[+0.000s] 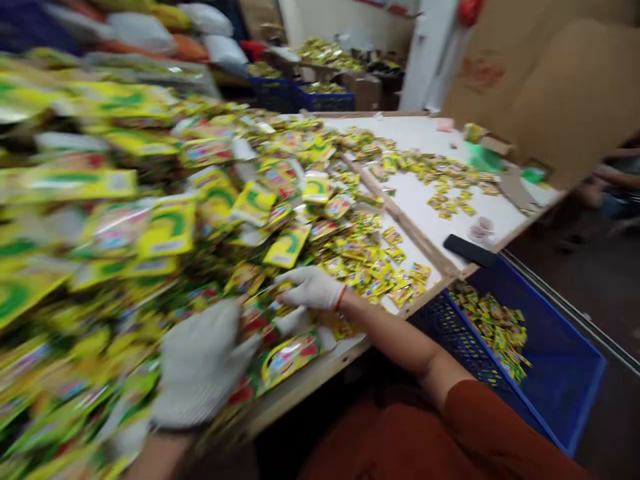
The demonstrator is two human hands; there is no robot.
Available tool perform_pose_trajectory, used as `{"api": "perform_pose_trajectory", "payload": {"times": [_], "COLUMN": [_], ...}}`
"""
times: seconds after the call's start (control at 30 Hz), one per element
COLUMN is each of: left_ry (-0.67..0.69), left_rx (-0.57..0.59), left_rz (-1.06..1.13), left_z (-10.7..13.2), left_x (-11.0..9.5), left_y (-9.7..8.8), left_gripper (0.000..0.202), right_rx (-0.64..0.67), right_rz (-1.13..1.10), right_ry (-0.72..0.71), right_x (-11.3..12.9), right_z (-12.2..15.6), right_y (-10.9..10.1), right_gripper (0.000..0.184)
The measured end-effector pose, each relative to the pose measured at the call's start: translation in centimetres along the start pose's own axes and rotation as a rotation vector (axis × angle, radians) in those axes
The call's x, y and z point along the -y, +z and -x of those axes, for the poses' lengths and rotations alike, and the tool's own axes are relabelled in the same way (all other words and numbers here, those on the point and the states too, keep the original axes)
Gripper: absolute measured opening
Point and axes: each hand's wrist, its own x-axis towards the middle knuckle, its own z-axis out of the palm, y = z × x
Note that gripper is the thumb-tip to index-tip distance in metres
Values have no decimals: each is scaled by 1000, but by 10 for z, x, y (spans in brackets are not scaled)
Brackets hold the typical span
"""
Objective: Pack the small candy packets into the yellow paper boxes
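Observation:
My left hand, in a whitish knit glove, rests at the near side of a big heap of yellow-and-green packets. Its thumb stands apart from the fingers, whose tips are partly hidden and blurred. Ahead and to the right, my right hand, gloved the same way with an orange-red cuff edge, reaches into the heap with thumb and fingers apart. Small packets lie between and beneath its fingers; no firm grip on one shows. A larger yellow packet with red pictures lies between my hands at the table's edge.
Small sachets spread over the white table, which a wooden strip divides. A black flat object lies near the edge. Below stands a blue crate holding sachets. Cardboard rises at right; filled sacks lie behind.

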Motion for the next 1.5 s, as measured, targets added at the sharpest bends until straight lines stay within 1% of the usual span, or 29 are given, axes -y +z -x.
{"api": "perform_pose_trajectory", "payload": {"times": [0.03, 0.07, 0.1, 0.13, 0.17, 0.2, 0.3, 0.33, 0.4, 0.47, 0.53, 0.6, 0.7, 0.73, 0.8, 0.87, 0.9, 0.97, 1.03, 1.07, 1.17, 1.23, 1.3, 1.33, 1.4, 1.43, 1.5], "left_ry": [-18, -16, -34, -74, -125, -165, -233, -240, -245, -258, -276, -299, -353, -361, -342, -286, -258, -223, -225, -232, -217, -186, -186, -200, -220, -237, -295], "left_rx": [28, 74, 140, 158, 181, 191, 187, 189, 195, 187, 164, 169, 218, 227, 227, 228, 232, 238, 230, 222, 219, 230, 244, 254, 257, 220, 77], "left_rz": [-142, -218, -258, -259, -243, -228, -198, -185, -152, -117, -94, -96, -149, -165, -175, -167, -162, -154, -149, -149, -145, -128, -102, -85, -11, 49, 167], "left_z": [4, 7, 8, 9, 8, 8, 8, 8, 8, 8, 7, 7, 7, 7, 7, 7, 7, 6, 5, 6, 9, 12, 16, 18, 19, 18, 12], "left_x": [-1, -2, -3, -5, -6, -7, -10, -10, -11, -12, -11, -11, -10, -9, -9, -10, -11, -12, -13, -12, -12, -13, -14, -14, -10, -7, 0], "left_y": [3, 5, 6, 8, 8, 9, 8, 8, 8, 10, 11, 9, 4, 3, 1, 2, 2, 2, -1, -2, -4, -2, -1, -3, -13, -21, -38], "left_gripper": [28, 28, 27, 29, 35, 39, 44, 44, 45, 45, 47, 50, 51, 52, 54, 55, 55, 55, 55, 56, 57, 56, 54, 52, 47, 46, 45], "right_rx": [4, -31, -18, 17, 45, 35, -144, -202, -291, -339, -350, -301, -135, -91, -64, -41, 6, 193, 388, 462, 585, 659, 673, 643, 498, 403, 232], "right_rz": [46, 221, 250, 245, 236, 241, 376, 427, 517, 583, 591, 508, 226, 152, 106, 112, 87, -26, -147, -190, -258, -263, -260, -255, -224, -192, -125], "right_ry": [-52, -196, -250, -278, -295, -296, -295, -321, -398, -466, -477, -411, -236, -202, -173, -136, -95, 12, 89, 109, 117, 131, 178, 211, 260, 270, 259], "right_x": [-1, -3, -4, -6, -7, -8, -9, -10, -12, -13, -14, -14, -10, -8, -5, -1, 1, 4, 5, 6, 4, 2, 1, 1, 0, -1, -3], "right_z": [2, 3, 3, 2, 1, 1, 1, 2, 5, 6, 6, 5, 5, 5, 7, 9, 11, 14, 17, 18, 21, 22, 23, 23, 22, 20, 16], "right_y": [2, 4, 6, 7, 8, 9, 13, 14, 20, 25, 27, 24, 15, 13, 12, 13, 14, 13, 8, 6, 0, 2, 8, 13, 24, 29, 39], "right_gripper": [21, 15, 11, 9, 8, 5, 13, 15, 12, 6, 6, 8, 24, 27, 23, 20, 19, 17, 27, 34, 48, 53, 55, 54, 45, 40, 29]}}
